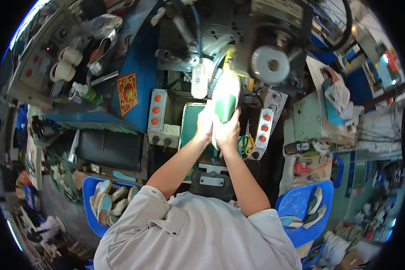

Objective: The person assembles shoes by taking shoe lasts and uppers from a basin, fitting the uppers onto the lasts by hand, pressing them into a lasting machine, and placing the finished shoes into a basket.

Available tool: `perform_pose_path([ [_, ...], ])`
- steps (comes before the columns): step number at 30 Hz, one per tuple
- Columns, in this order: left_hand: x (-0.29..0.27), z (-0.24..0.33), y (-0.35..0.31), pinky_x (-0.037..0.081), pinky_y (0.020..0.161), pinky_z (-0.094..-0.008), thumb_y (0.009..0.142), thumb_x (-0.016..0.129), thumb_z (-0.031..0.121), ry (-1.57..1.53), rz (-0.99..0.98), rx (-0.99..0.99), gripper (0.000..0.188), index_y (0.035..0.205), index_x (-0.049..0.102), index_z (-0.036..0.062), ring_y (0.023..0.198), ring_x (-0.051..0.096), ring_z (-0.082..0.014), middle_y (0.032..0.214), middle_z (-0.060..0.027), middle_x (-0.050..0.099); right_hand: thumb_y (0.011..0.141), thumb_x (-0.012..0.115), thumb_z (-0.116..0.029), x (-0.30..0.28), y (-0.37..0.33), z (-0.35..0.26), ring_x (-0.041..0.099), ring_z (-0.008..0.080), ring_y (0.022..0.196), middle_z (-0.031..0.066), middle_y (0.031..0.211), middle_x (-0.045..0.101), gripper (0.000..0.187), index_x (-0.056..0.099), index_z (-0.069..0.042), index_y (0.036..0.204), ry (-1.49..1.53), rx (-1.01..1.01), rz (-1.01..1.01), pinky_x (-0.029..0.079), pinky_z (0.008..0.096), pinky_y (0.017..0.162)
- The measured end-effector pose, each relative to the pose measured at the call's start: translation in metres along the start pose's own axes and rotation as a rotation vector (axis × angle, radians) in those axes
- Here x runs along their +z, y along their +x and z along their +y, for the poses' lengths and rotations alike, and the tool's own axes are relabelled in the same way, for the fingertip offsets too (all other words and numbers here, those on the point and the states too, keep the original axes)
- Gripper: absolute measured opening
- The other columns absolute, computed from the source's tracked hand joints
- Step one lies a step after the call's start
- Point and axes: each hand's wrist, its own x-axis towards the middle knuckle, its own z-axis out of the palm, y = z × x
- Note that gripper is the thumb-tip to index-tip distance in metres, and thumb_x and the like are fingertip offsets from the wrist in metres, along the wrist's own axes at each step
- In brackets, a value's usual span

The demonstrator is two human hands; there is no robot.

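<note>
Both my hands hold a long pale shoe with a green patch (224,107) upright before the machine, its far end washed out by bright light. My left hand (205,122) is wrapped along its left side. On the right side my right hand (228,130) grips it near the lower end, thumb up along the green part. The shoe's far tip reaches yellow parts (229,57) of the machine; the glare hides whether they touch. Below my hands lies a green panel with a pale rim (191,121). Scissors with green and yellow handles (246,143) are beside my right hand.
Control boxes with red buttons stand left (156,128) and right (264,128). A round metal disc (271,64) sits at the machine's upper right. Blue bins with shoes flank me, left (89,191) and right (297,204). A blue cabinet (141,58) stands far left.
</note>
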Motion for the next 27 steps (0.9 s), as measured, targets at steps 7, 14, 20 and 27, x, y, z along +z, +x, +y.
perform_pose_path([
  [7, 0.006, 0.002, -0.006, 0.056, 0.094, -0.0341, 0.114, 0.044, 0.04, 0.002, -0.004, 0.058, 0.05, 0.132, 0.062, -0.0025, 0.106, 0.069, -0.0192, 0.123, -0.0132, 0.07, 0.086, 0.079, -0.027, -0.001, -0.001, 0.012, 0.065, 0.0435, 0.122, 0.0315, 0.133, 0.064, 0.085, 0.038, 0.005, 0.153, 0.021, -0.16, -0.003, 0.051, 0.0467, 0.104],
  [14, -0.008, 0.021, -0.011, 0.054, 0.09, -0.0301, 0.112, 0.048, 0.04, 0.368, -0.075, 0.048, 0.046, 0.126, 0.066, 0.0003, 0.101, 0.067, -0.0147, 0.113, -0.0091, 0.073, 0.086, 0.08, -0.026, -0.008, 0.003, 0.015, 0.07, 0.0346, 0.113, 0.0241, 0.124, 0.07, 0.072, 0.049, 0.004, 0.144, 0.073, -0.186, -0.041, 0.054, 0.0428, 0.098],
  [20, -0.075, 0.017, -0.07, 0.053, 0.097, -0.0337, 0.112, 0.048, 0.034, 0.346, 0.029, -0.027, 0.041, 0.135, 0.061, 0.0017, 0.111, 0.069, -0.0204, 0.126, -0.0126, 0.07, 0.081, 0.087, -0.026, -0.028, 0.021, 0.024, 0.071, 0.0253, 0.107, 0.018, 0.12, 0.072, 0.073, 0.054, 0.001, 0.14, 0.065, -0.032, -0.29, 0.056, 0.038, 0.092],
  [27, -0.152, -0.022, -0.175, 0.055, 0.087, -0.0301, 0.109, 0.054, 0.024, 0.277, 0.381, -0.004, 0.031, 0.13, 0.063, 0.0038, 0.098, 0.068, -0.0153, 0.116, -0.0089, 0.071, 0.08, 0.089, -0.025, -0.037, 0.014, 0.007, 0.069, 0.0179, 0.094, 0.0085, 0.107, 0.071, 0.054, 0.063, 0.0, 0.121, 0.293, -0.031, -0.475, 0.056, 0.0347, 0.086],
])
